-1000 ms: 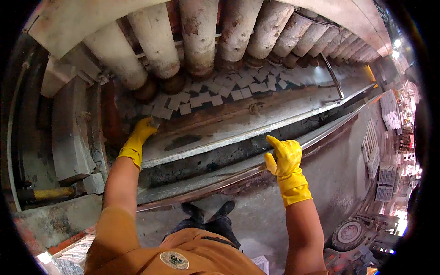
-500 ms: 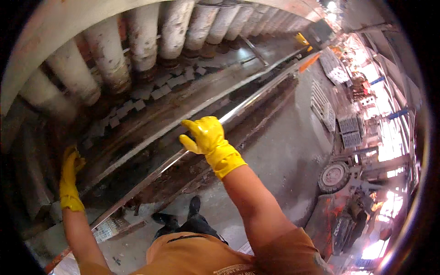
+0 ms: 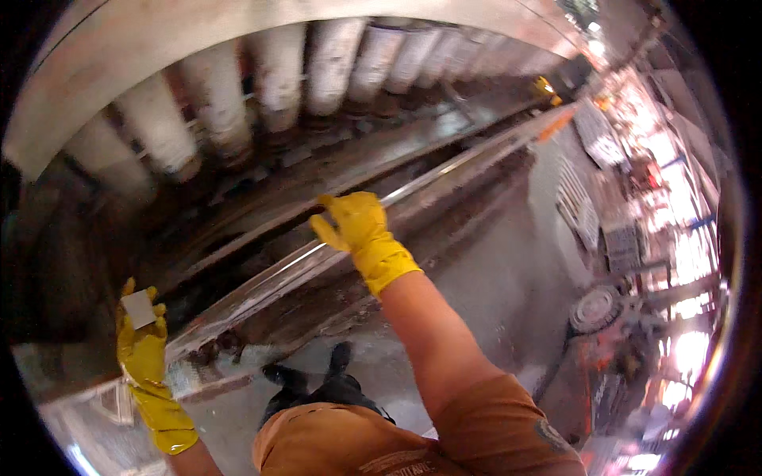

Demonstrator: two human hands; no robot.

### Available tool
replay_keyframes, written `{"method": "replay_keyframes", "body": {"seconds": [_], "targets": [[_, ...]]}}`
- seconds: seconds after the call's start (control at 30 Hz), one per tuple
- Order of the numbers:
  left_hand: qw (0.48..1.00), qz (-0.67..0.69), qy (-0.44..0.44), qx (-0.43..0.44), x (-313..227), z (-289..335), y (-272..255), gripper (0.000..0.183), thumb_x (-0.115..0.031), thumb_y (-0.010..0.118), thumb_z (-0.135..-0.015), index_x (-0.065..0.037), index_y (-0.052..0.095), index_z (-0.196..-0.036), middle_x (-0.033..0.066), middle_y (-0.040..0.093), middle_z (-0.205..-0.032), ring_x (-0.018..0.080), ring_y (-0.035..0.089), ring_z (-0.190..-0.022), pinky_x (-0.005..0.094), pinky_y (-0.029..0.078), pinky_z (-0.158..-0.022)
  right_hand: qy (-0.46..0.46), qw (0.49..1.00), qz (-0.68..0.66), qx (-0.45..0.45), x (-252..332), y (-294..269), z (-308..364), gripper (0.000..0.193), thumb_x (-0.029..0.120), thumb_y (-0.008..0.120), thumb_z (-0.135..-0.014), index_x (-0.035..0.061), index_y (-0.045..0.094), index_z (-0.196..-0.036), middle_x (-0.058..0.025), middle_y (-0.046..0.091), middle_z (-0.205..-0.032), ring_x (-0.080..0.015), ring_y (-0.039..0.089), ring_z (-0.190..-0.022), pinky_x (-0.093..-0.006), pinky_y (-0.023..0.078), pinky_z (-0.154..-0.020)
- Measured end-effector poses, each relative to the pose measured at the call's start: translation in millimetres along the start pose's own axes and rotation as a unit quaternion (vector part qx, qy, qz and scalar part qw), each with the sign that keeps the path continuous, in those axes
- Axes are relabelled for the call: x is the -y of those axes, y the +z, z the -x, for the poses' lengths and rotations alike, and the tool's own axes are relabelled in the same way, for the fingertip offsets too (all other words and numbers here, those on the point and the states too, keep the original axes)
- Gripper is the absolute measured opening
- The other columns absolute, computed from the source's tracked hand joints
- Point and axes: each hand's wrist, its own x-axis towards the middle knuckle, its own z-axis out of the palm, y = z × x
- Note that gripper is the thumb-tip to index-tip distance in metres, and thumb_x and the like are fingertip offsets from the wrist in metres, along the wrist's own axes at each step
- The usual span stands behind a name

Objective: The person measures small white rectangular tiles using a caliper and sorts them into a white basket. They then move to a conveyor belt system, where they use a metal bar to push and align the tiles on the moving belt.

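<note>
The left hand (image 3: 143,345), in a yellow glove, pinches a small pale tile (image 3: 139,309) at the near left. The right hand (image 3: 355,224), loosely curled and holding nothing, hovers over the long metal rail (image 3: 444,170) below the rollers (image 3: 278,75).

No packages, labels, signs or screens can be made out in this blurred view.

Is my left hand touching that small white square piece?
Touching. The head view shows the left hand in its yellow glove pinching the small white square piece at its fingertips.
</note>
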Motion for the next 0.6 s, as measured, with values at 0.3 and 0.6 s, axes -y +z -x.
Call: {"method": "replay_keyframes", "body": {"seconds": [0.3, 0.6], "targets": [[0.992, 0.095, 0.021, -0.085, -31, 18, -24, 0.068, -0.037, 0.068, -0.098, -0.009, 0.042, -0.154, 0.0244, 0.053, -0.144, 0.0343, 0.058, -0.124, 0.0390, 0.052, -0.106, -0.040, 0.996, -0.027, -0.074, -4, 6, -52, 0.034, 0.039, 0.071, -0.085, 0.0114, 0.076, -0.105, -0.0137, 0.072, -0.076, -0.0365, 0.068, -0.069, -0.0492, 0.053, -0.065], [0.990, -0.075, 0.028, -0.114, -62, -28, 12, 0.047, -0.017, 0.053, -0.106, -0.007, 0.045, -0.151, 0.0241, 0.056, -0.143, 0.0333, 0.063, -0.123, 0.0406, 0.052, -0.107, -0.044, 0.997, -0.030, -0.062, -22, 17, -83, 0.031, 0.035, 0.069, -0.088, 0.0120, 0.078, -0.106, -0.0099, 0.067, -0.066, -0.0330, 0.064, -0.062, -0.0460, 0.051, -0.064]]}}
